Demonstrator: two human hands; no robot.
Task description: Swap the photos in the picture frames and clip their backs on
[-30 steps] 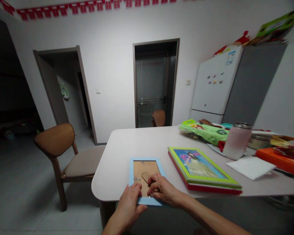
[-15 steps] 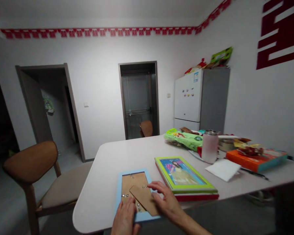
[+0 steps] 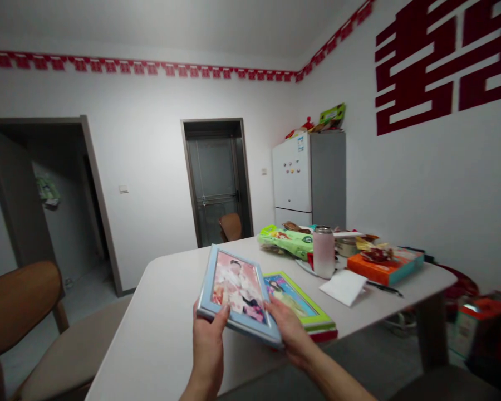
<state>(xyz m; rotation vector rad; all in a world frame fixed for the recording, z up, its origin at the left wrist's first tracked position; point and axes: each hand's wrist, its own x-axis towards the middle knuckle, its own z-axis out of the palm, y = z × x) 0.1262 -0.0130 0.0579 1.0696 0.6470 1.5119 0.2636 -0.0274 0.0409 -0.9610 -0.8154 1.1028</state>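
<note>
A light blue picture frame (image 3: pixel 239 289) is held up off the table, tilted, with its picture side towards me. My left hand (image 3: pixel 211 328) grips its lower left corner, thumb over the front edge. On the right side, my right hand (image 3: pixel 288 326) clasps the frame's edge, its fingers partly hidden behind. Just beyond my right hand, a green picture frame (image 3: pixel 317 314) lies on top of a stack, with a red edge at the bottom. The blue frame covers part of that stack.
Behind the stack on the white table (image 3: pixel 167 278) stand a pink bottle (image 3: pixel 324 253), a green snack bag (image 3: pixel 287 240) and an orange box (image 3: pixel 378 268). A white napkin (image 3: pixel 343 287) and a black pen (image 3: pixel 384 288) lie nearby. To the left is a brown chair (image 3: pixel 20 303).
The blue frame lay face down with my hands on its brown backing; now it is lifted and turned picture side up, gripped in both hands. The view has swung right.
</note>
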